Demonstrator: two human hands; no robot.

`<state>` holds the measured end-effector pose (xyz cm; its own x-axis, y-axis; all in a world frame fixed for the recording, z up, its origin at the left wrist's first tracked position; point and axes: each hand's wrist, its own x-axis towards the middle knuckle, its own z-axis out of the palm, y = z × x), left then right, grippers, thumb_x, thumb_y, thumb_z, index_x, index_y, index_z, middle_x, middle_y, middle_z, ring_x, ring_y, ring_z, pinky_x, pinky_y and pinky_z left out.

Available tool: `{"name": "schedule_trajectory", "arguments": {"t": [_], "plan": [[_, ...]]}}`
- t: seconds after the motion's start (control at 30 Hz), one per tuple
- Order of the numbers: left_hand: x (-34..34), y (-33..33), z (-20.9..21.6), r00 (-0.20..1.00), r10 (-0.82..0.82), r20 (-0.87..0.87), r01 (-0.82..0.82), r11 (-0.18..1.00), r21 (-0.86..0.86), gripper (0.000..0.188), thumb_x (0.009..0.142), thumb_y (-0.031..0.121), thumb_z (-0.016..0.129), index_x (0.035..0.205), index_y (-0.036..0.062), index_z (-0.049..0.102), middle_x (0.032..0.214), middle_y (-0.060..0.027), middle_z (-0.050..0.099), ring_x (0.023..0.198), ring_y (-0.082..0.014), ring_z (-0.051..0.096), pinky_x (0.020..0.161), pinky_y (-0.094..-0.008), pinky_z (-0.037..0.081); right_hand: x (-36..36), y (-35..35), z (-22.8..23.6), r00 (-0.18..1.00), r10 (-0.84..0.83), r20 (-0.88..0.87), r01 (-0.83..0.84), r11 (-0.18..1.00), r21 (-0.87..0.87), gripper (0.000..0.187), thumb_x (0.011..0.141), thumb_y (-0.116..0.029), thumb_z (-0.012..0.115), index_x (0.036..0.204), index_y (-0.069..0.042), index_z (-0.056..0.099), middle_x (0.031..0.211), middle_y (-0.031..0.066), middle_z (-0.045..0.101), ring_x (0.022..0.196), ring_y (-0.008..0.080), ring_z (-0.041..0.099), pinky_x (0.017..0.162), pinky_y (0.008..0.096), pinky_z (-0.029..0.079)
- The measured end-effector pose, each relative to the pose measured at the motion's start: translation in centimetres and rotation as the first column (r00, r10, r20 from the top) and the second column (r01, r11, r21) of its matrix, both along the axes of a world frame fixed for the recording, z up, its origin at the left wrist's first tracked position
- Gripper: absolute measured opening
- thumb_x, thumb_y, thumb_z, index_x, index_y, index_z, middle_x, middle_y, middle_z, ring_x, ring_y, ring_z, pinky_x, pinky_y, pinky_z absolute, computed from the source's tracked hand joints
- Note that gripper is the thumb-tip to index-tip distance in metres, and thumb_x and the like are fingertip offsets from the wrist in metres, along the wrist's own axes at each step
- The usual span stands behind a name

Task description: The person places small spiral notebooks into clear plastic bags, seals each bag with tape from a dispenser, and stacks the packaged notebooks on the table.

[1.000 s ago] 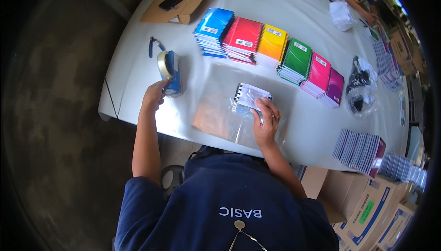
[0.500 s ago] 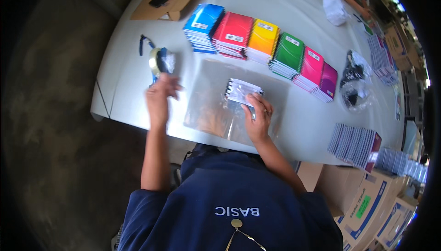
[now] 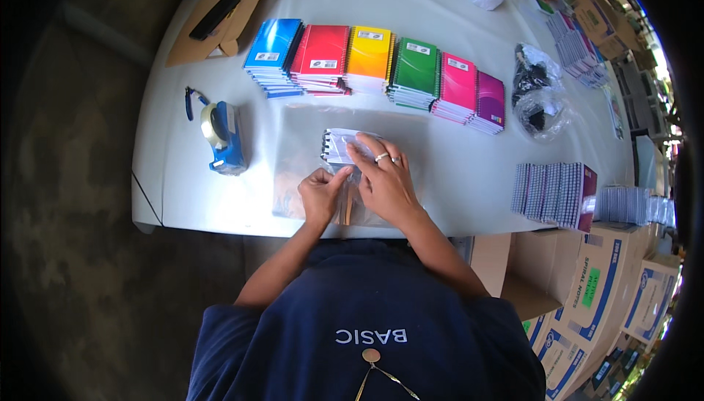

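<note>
A small wire-bound notebook pack, pale-sided and wrapped in clear plastic, lies on a large clear plastic sheet near the table's front edge. My right hand rests over it, fingers stretched and spread across its top, a ring on one finger. Just below the pack, my left hand is closed in a pinch at the loose clear plastic. What sits between its thumb and fingertip is too small to make out. The pack's right part is hidden under my right hand.
Behind the sheet runs a row of coloured notebook stacks. At left are a blue tape dispenser and a small blue-handled tool. A phone lies on cardboard. More notebooks and cartons are at right.
My left hand has left the tape dispenser and come right to the pack, closing in a pinch. My right hand has spread farther over the pack. The view has shifted.
</note>
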<state>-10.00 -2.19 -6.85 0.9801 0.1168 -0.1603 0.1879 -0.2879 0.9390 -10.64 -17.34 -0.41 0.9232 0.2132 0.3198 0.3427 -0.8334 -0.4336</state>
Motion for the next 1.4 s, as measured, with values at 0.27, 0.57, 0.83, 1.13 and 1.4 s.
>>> {"name": "schedule_trajectory", "arguments": {"t": [0.27, 0.57, 0.83, 1.13, 1.4], "plan": [[-1.6, -0.5, -1.7, 0.673, -0.659, -0.335, 0.461, 0.728, -0.507, 0.040, 0.087, 0.038, 0.063, 0.103, 0.0009, 0.061, 0.095, -0.0091, 0.065, 0.077, -0.0162, 0.060, 0.069, -0.0312, 0.047, 4.9, 1.9, 1.5, 0.950, -0.015, -0.311, 0.082, 0.976, 0.203, 0.083, 0.064, -0.012, 0.076, 0.137, -0.010, 0.037, 0.113, 0.0179, 0.057, 0.107, 0.0312, 0.052, 0.089, 0.0445, 0.039], [5.5, 1.4, 2.3, 0.883, -0.346, 0.318, 0.434, 0.859, -0.270, 0.065, 0.070, 0.022, 0.077, 0.124, 0.0032, 0.045, 0.112, -0.0111, 0.054, 0.107, -0.0232, 0.049, 0.096, -0.0349, 0.036, 1.5, -3.6, -3.6, 0.956, 0.144, -0.257, 0.099, 0.664, 0.741, 0.088, 0.066, -0.019, 0.081, 0.140, -0.009, 0.035, 0.134, 0.0145, 0.042, 0.126, 0.0246, 0.038, 0.106, 0.0370, 0.029], [6.7, 1.0, 6.6, 0.694, -0.470, 0.546, 0.409, 0.881, 0.238, 0.044, 0.099, 0.031, 0.034, 0.111, -0.0004, 0.062, 0.113, -0.0181, 0.060, 0.110, -0.0300, 0.053, 0.099, -0.0403, 0.034, 2.7, -0.9, -2.9, 0.995, 0.086, 0.051, -0.100, 0.827, 0.554, 0.032, 0.089, -0.020, 0.059, 0.118, -0.007, 0.061, 0.123, 0.0138, 0.055, 0.123, 0.0287, 0.044, 0.100, 0.0376, 0.037], [5.9, 2.7, 7.0, 0.792, -0.390, 0.470, 0.443, 0.897, -0.001, 0.093, 0.085, 0.071, 0.033, 0.145, 0.0007, 0.020, 0.138, -0.0260, 0.039, 0.129, -0.0345, 0.036, 0.108, -0.0441, 0.022, 2.0, -1.1, 2.9, 0.972, -0.133, -0.193, 0.214, 0.838, 0.502, 0.033, 0.087, -0.009, 0.059, 0.120, -0.006, 0.059, 0.087, 0.0097, 0.059, 0.069, 0.0202, 0.058, 0.065, 0.0348, 0.048], [4.9, 3.6, 5.8, 0.802, -0.418, 0.427, 0.502, 0.858, -0.104, 0.111, 0.073, 0.076, 0.049, 0.146, 0.0003, 0.012, 0.141, -0.0235, 0.032, 0.132, -0.0323, 0.031, 0.108, -0.0431, 0.022, 2.1, -5.2, 1.9, 0.977, 0.135, -0.165, 0.134, 0.212, 0.968, 0.066, 0.077, -0.012, 0.069, 0.137, -0.008, 0.041, 0.116, 0.0095, 0.054, 0.109, 0.0191, 0.051, 0.091, 0.0346, 0.041]]}}
